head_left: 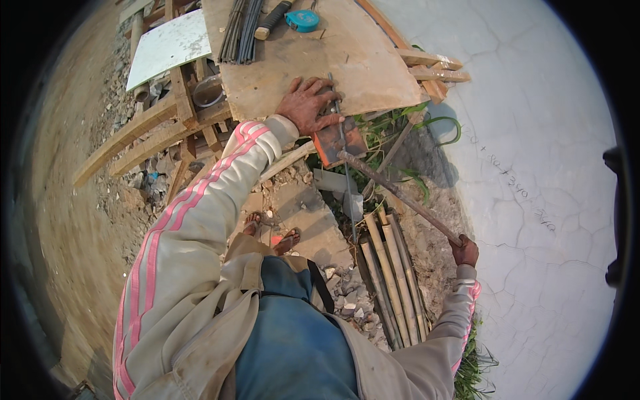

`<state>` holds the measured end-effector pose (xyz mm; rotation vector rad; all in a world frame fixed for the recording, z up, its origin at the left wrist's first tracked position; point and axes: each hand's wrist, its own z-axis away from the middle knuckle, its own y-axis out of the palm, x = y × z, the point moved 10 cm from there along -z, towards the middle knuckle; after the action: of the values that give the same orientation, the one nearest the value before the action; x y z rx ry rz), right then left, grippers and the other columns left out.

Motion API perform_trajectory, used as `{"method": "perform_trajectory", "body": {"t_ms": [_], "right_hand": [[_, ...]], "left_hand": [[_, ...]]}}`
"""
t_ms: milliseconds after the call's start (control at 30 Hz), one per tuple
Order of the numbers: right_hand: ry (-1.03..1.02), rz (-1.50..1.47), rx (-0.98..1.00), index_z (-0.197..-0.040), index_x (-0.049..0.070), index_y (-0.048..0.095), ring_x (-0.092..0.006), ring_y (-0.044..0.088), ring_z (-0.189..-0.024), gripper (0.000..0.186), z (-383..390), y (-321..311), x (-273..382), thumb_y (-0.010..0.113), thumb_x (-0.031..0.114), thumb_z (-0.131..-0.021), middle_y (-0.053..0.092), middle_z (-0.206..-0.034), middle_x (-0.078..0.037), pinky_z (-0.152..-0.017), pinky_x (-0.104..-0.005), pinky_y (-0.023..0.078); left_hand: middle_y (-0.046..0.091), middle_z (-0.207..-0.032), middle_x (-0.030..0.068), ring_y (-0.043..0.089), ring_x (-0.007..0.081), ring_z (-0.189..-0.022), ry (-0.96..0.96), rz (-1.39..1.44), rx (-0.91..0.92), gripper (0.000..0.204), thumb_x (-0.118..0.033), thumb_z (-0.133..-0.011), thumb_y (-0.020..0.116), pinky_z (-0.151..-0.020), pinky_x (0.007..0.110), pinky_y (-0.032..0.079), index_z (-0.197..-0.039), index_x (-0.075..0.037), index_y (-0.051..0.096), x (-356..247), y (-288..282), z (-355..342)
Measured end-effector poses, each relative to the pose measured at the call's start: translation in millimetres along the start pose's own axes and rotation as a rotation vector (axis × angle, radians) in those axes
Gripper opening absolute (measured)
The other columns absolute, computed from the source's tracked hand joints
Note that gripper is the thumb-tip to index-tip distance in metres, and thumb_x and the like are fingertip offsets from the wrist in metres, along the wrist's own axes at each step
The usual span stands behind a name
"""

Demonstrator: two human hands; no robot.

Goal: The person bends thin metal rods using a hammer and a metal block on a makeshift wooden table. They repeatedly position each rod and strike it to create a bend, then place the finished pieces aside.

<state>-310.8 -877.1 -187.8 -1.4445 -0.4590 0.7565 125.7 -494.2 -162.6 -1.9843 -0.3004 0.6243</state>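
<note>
My left hand (310, 105) lies over the edge of a plywood board, its fingertips and thumb holding down a thin steel rod (349, 193). The rod runs from the board across an orange-red block (327, 148) with a dark plate on top, then hangs past the board's edge towards me. Out to the right, my right hand (465, 251) is closed around the near end of a long rusty bar (403, 193). The far end of that bar meets the rod at the block; how they join is too small to tell.
On the plywood board (373, 67) lie a bundle of dark rods (240, 30), a dark-handled tool (273, 20) and a blue tape measure (303, 21). Timber beams (143, 127) stand left. Bamboo poles (400, 280) lean below, beside a cracked pale wall (533, 160). Rubble surrounds my feet.
</note>
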Motion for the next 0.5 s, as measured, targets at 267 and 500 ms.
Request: {"method": "perform_trajectory", "body": {"t_ms": [267,500], "right_hand": [[0.102,-0.025,-0.004,-0.097,0.012,0.076,-0.0418,0.069,-0.083,0.039,32.1,28.0,-39.0,0.074,0.047,-0.079,0.070,-0.083,-0.022,-0.071,-0.0496,0.054],[0.294,-0.042,-0.029,-0.098,0.012,0.076,-0.0424,0.069,-0.081,0.037,185.1,43.3,-6.6,0.071,0.044,-0.082,0.070,-0.080,-0.021,-0.072,-0.0499,0.055]], "left_hand": [[0.047,-0.145,0.0111,0.039,0.0317,-0.139,0.024,-0.069,0.007,0.064,-0.066,-0.092,0.052,-0.114,0.054,0.024,-0.132,-0.016,0.060,-4.8,3.5,-0.2],[0.046,-0.146,0.0122,0.038,0.0323,-0.138,0.028,-0.078,-0.011,0.064,-0.065,-0.093,0.050,-0.113,0.053,0.024,-0.133,-0.015,0.059,-2.1,4.4,0.7]]}}
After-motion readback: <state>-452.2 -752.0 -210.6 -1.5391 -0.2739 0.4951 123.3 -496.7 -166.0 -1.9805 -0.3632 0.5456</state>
